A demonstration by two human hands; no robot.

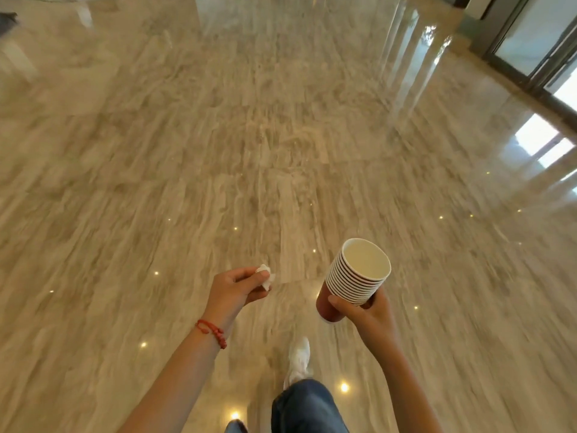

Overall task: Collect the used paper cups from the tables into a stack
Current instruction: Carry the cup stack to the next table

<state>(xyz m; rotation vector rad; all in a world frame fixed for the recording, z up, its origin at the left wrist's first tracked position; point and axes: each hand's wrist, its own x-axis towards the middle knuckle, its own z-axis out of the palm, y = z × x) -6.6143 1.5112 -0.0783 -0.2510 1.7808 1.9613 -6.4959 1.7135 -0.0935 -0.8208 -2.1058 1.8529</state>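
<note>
Nearest, at six o'clock, one blue-jeaned leg (307, 407) steps forward with one white sneaker (299, 359) on the polished beige marble floor (218, 151); a bit of a second denim knee (235, 427) shows at the bottom edge.

Two bare forearms reach up from the bottom. The left hand (237, 292), at about seven o'clock from centre, wears one red beaded cord bracelet (212, 332) on the wrist, and its fingers are curled narrow, pinching one small crumpled white tissue (265, 276) between thumb and forefinger.

The right hand (363, 312), at about five o'clock, is wrapped round the lower part of one nested stack of paper cups (356, 276), red-brown outside and white inside, tilted with the mouth up and leaning right. Roughly a dozen white rims show stacked; the exact count is unclear. The top cup looks empty. The stack is in the air, well apart from the tissue.

Beyond the hands the floor lies open and blurred, dotted with small lamp reflections. At ten to eleven o'clock, far off, stand pale blurred furniture legs (84, 14). At one to two o'clock a dark-framed glass door (537, 48) bounds the floor.
</note>
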